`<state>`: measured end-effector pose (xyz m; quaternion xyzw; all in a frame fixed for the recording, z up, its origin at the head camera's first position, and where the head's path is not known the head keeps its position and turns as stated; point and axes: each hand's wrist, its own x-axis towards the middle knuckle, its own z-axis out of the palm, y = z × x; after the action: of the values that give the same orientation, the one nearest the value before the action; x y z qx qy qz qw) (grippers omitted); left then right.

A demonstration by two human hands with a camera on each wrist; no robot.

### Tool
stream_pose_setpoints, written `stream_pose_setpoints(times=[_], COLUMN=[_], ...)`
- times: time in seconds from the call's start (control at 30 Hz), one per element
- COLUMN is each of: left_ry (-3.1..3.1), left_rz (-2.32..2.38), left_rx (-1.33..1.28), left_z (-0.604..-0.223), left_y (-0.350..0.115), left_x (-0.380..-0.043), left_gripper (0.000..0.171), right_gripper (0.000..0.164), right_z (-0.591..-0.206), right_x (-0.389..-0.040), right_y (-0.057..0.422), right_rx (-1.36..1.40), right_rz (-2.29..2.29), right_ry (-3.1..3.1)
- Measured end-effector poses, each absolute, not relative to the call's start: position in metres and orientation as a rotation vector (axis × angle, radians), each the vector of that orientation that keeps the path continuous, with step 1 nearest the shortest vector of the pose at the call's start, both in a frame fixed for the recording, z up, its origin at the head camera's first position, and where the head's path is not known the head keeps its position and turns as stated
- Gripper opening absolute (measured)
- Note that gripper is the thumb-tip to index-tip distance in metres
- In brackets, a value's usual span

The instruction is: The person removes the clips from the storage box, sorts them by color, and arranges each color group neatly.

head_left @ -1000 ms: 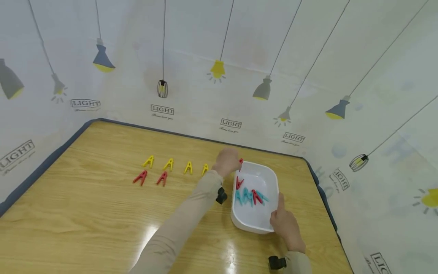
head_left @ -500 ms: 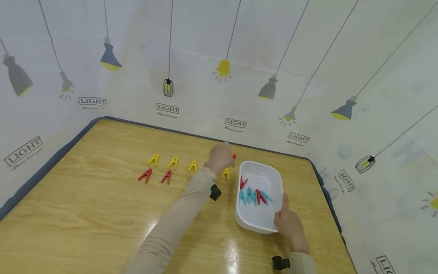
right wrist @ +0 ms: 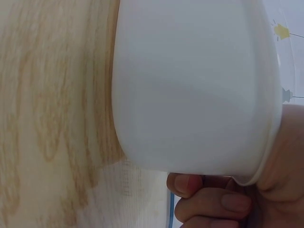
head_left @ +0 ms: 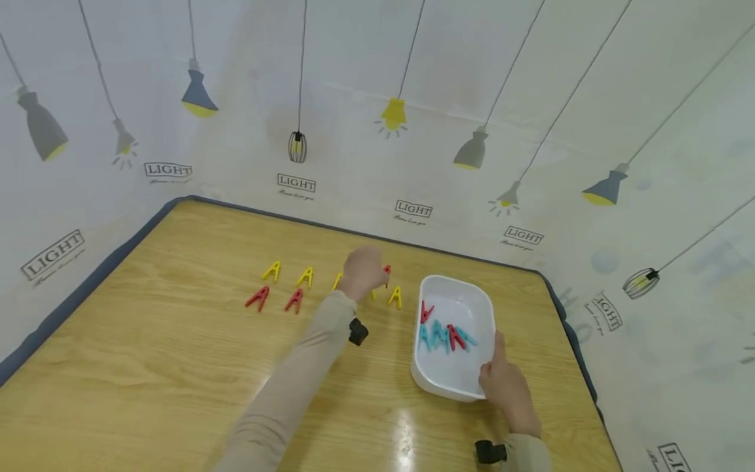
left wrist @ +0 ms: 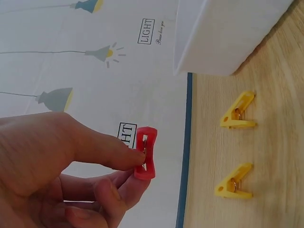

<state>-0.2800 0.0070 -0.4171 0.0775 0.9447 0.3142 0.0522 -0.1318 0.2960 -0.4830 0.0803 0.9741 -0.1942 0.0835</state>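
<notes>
Left hand (head_left: 362,272) shifted leftward, pinching red clip (left wrist: 150,153) (yellow clips (head_left: 337,282) partly hidden); right hand (head_left: 508,388) grips white box (right wrist: 190,95).

Some clips (head_left: 452,337) lie in the box (head_left: 451,382) — other clips (head_left: 258,298) lie on the table (head_left: 177,367), left of the box.

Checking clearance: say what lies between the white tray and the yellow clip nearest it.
Only bare table lies between the white tray and yellow clip, seen in the head view.
</notes>
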Motion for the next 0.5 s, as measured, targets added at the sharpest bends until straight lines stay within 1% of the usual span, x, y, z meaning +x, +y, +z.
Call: stream_pose_setpoints(times=[0.1, 0.33, 0.5], left_ry=[2.848, 2.837, 2.874], left_rz=[0.983, 1.007, 0.998], left_rx=[0.194, 0.144, 0.12], left_z=[-0.421, -0.429, -0.436], left_y=[0.0, -0.013, -0.028], left_x=[-0.278, -0.275, -0.272], left_gripper=[0.042, 0.036, 0.04], right_gripper=[0.071, 0.072, 0.072], right_z=[-0.484, -0.481, -0.481], right_x=[-0.132, -0.132, -0.132], right_y=[0.296, 0.296, 0.296], right_rx=[0.236, 0.24, 0.24], right_rz=[-0.577, -0.587, -0.583], right_ry=[2.905, 2.883, 2.88])
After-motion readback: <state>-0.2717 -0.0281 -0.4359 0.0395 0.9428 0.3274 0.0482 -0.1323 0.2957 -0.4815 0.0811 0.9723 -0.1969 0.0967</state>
